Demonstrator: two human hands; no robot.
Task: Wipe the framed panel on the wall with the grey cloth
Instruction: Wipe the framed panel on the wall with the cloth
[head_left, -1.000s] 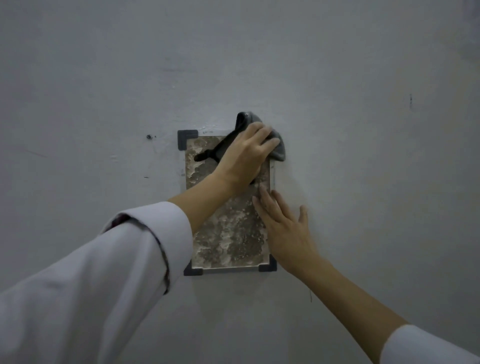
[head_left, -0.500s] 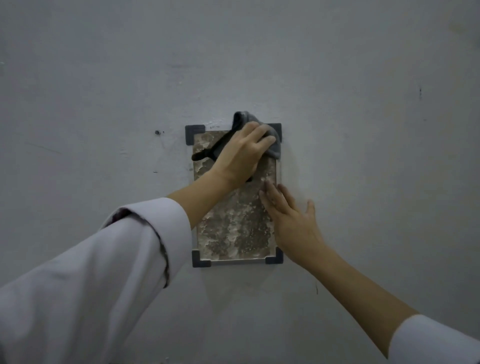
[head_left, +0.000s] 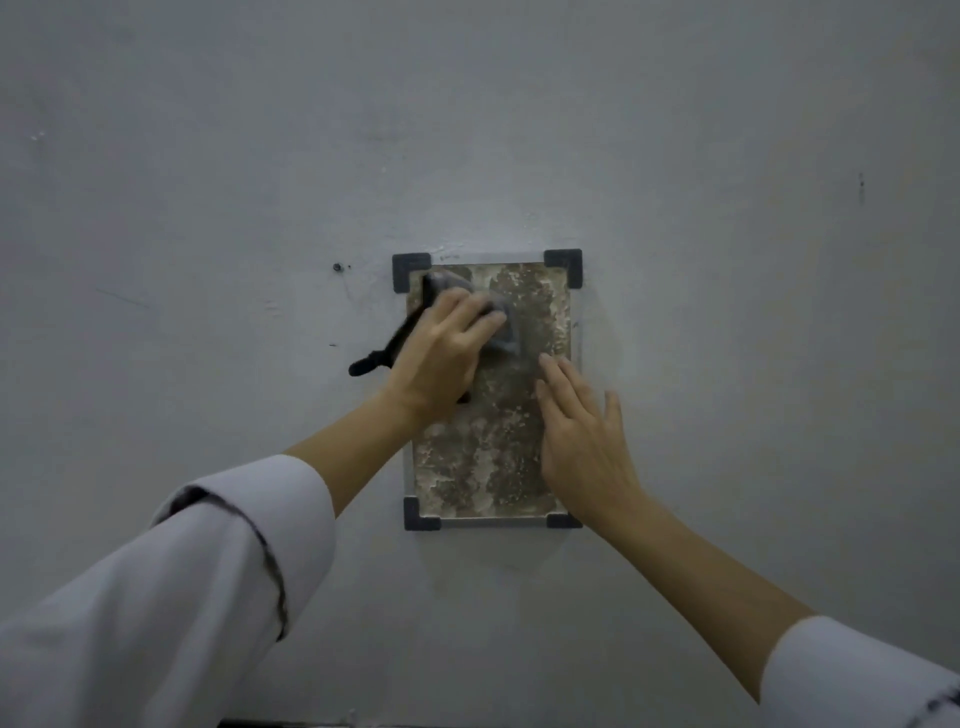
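Observation:
A mottled brown-grey framed panel with dark corner brackets hangs on the pale wall. My left hand presses the grey cloth flat against the panel's upper left part; a dark strap of the cloth trails off to the left over the wall. My right hand lies flat with fingers spread on the panel's right edge, holding nothing. The cloth's middle is hidden under my left hand.
The plain grey wall surrounds the panel. A small dark hole or screw sits left of the top-left bracket, and a faint dark mark is at the far right.
My left hand has slid the cloth from the panel's top right corner leftward to the upper left. The top right bracket is now uncovered. My right hand has stayed on the right edge.

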